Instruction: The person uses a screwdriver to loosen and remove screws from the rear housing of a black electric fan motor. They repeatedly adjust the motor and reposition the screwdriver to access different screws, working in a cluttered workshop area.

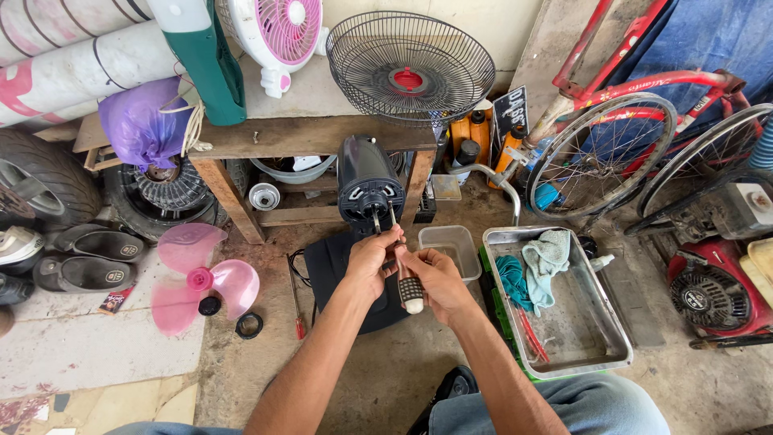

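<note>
A black fan motor housing (366, 181) stands on its dark base (330, 270) on the floor, its shaft end facing me. My left hand (372, 259) is closed just below the housing's front, fingers at the shaft area. My right hand (439, 282) grips a screwdriver (410, 292) with a black-and-cream handle, its shank pointing up toward the housing. A pink fan blade (197, 278) lies on the floor to the left, with a black cap (209, 306) and a black ring (249, 325) beside it.
A metal tray (592, 342) with cloths and red-handled tools lies at the right, a clear plastic box (451, 242) next to it. A black fan grille (411, 68) rests on the wooden bench (314, 137). A red bicycle (636, 121), tyres (44, 181) and a red engine (713, 286) crowd the sides.
</note>
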